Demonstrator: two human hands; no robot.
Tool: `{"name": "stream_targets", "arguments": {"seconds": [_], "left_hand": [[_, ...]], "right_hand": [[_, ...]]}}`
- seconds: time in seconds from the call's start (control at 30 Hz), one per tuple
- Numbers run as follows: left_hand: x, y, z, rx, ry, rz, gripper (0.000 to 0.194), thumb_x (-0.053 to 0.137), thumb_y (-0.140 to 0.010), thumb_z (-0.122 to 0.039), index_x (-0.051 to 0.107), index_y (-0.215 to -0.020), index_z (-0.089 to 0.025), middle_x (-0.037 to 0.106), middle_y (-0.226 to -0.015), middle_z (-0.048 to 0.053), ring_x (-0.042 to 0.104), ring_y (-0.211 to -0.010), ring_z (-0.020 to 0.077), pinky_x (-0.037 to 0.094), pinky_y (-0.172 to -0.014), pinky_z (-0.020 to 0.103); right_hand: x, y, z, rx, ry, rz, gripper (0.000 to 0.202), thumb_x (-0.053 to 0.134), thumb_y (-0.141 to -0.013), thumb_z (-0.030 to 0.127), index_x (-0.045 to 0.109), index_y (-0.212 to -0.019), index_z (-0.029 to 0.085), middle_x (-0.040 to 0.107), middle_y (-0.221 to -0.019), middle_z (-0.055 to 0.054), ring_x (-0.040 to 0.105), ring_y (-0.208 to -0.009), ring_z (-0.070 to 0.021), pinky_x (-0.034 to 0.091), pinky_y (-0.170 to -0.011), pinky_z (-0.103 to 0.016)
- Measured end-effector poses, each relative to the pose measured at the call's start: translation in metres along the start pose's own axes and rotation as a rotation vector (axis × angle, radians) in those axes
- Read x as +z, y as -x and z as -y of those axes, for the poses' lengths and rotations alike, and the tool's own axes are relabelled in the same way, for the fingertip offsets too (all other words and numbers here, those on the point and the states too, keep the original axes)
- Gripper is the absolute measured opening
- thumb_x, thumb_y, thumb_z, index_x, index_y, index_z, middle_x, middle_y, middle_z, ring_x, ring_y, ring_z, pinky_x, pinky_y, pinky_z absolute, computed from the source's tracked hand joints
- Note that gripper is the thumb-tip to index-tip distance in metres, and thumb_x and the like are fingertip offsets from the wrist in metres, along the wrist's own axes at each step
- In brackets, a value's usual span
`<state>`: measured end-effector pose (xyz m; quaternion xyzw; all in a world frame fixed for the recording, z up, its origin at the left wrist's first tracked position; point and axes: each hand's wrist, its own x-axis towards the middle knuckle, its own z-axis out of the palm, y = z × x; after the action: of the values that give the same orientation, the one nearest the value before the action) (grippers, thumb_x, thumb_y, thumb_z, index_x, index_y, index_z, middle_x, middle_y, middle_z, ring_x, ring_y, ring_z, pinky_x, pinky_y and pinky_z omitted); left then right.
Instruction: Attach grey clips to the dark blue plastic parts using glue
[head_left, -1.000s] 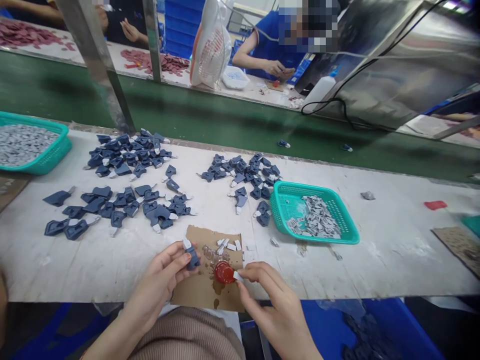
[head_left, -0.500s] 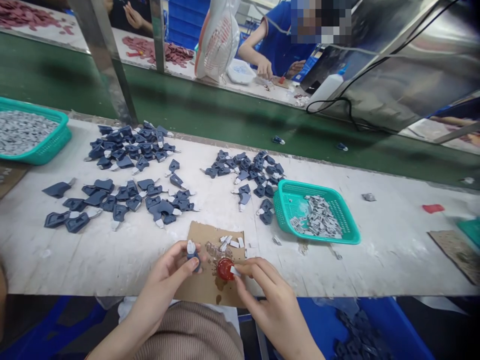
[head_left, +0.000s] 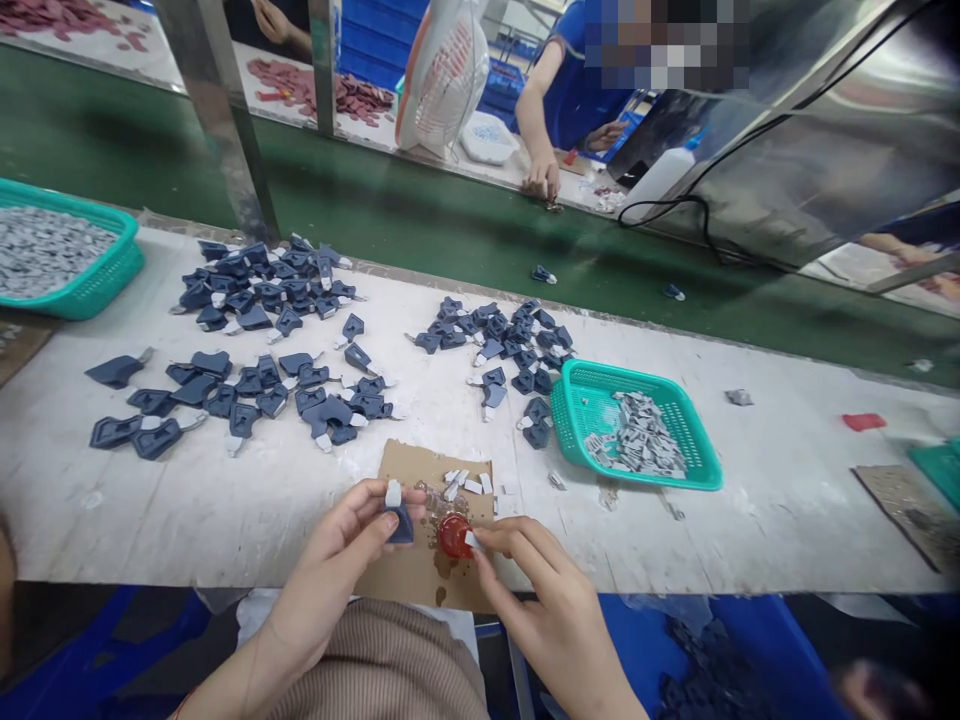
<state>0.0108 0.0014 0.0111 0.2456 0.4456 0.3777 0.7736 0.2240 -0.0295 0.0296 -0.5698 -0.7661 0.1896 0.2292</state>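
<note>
My left hand [head_left: 352, 535] is closed around a dark blue plastic part [head_left: 401, 526] whose light grey tip [head_left: 394, 492] points upward. Between the thumb and fingertips of my right hand [head_left: 536, 580] is a small light grey piece [head_left: 472, 540], at the right edge of a round red cap [head_left: 454, 535]. Whether the piece touches the cap's contents I cannot tell. The cap sits on a brown cardboard sheet [head_left: 405, 580] with dark wet spots. Several loose grey pieces [head_left: 472, 485] lie on the cardboard behind the cap, near a clear, glossy patch.
Dark blue parts with grey tips lie in heaps on the left [head_left: 262, 285] and centre [head_left: 495, 330]. A green basket [head_left: 709, 470] of grey pieces stands at right, another [head_left: 124, 265] far left. Beyond runs a green belt [head_left: 360, 220] with two parts; a co-worker's hand [head_left: 544, 175] reaches its edge.
My left hand has turned the blue part, so a wider side shows. My right hand stays by the red cap with the grey piece. Across the belt, the co-worker's hand has moved toward the belt.
</note>
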Motion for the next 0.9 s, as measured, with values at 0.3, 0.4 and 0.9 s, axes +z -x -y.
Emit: {"name": "stream_targets", "arguments": {"seconds": [0.3,0.4,0.9], "left_hand": [[0.014,-0.002,0.004,0.072,0.085,0.008,0.016,0.071,-0.084,-0.033,0.07,-0.093,-0.021,0.071,-0.106,0.006,0.064,-0.105,0.0217,0.052,-0.092,0.032],[0.021,-0.002,0.004,0.093,0.091,0.027,0.013,0.072,-0.084,-0.03,0.071,-0.092,-0.021,0.073,-0.106,0.006,0.065,-0.105,0.0214,0.052,-0.091,0.03],[0.029,-0.003,0.004,0.152,0.086,0.041,0.01,0.071,-0.084,-0.023,0.073,-0.094,-0.023,0.075,-0.103,0.003,0.067,-0.103,0.0192,0.051,-0.09,0.026]], "right_hand": [[-0.007,-0.002,0.006,0.058,-0.128,-0.106,0.01,0.059,-0.091,0.013,0.061,-0.093,0.023,0.063,-0.088,-0.002,0.062,-0.081,-0.015,0.05,-0.068,-0.025],[-0.013,-0.01,0.011,0.088,-0.231,-0.154,0.011,0.061,-0.089,0.014,0.061,-0.089,0.024,0.065,-0.087,-0.001,0.064,-0.083,-0.0149,0.051,-0.069,-0.024],[-0.019,-0.029,0.033,-0.012,-0.194,-0.087,0.012,0.061,-0.088,0.013,0.065,-0.094,0.023,0.067,-0.092,-0.004,0.066,-0.091,-0.0171,0.055,-0.075,-0.027]]}}
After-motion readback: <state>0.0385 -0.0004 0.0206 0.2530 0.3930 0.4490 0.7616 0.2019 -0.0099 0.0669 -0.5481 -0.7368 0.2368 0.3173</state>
